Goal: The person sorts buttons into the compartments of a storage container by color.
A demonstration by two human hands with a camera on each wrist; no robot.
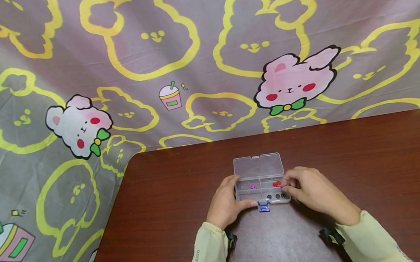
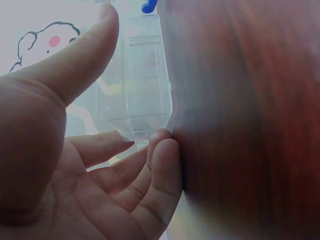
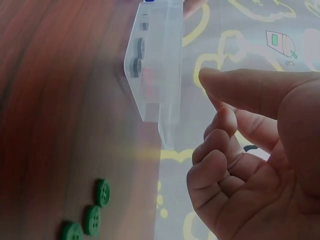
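A clear plastic compartment box [image 1: 249, 195] lies on the table with its lid [image 1: 257, 166] raised at the back. My left hand [image 1: 223, 201] grips its left end, thumb along the front edge, fingers round the side. Purple buttons [image 1: 253, 186] lie in the back left compartment, red buttons [image 1: 276, 184] in the back right, and black buttons [image 1: 277, 196] in the front right. At the box's right end, my right hand [image 1: 308, 189] pinches a small purple button [image 1: 282, 186] between thumb and forefinger; the fingertips mostly hide it.
A blue latch [image 1: 263, 207] sticks out from the box's front. Several green buttons [image 3: 92, 220] lie on the brown table [image 1: 173, 219] near the right hand. A patterned cloth [image 1: 203, 64] hangs behind the table's back edge.
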